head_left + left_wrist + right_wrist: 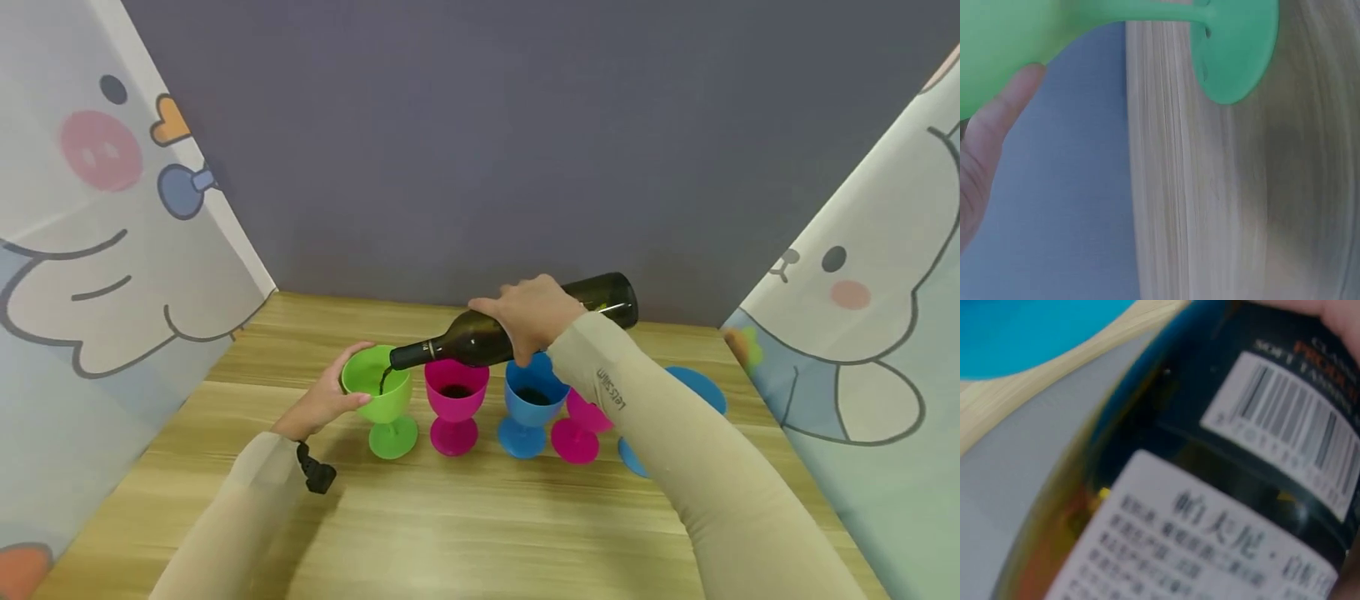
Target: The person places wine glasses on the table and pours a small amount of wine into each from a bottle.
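Note:
My left hand (324, 404) holds the bowl of a green goblet (393, 407), thumb on the near side and fingers round the back. The goblet stands upright on the table; its stem and foot (1235, 56) show in the left wrist view. A dark glass wine bottle (474, 340) is tipped left in my right hand (534, 317), which grips its body. The bottle's mouth is over the green rim, and a thin dark stream runs into the bowl. The bottle's printed label (1210, 531) fills much of the right wrist view.
To the right stand a pink goblet (456, 407) and a blue goblet (527, 412), both with dark liquid inside. A second pink goblet (576, 443) and second blue goblet (699, 385) are partly behind the right sleeve. Grey (450, 150) and cartoon-printed panels enclose the wooden table (420, 533).

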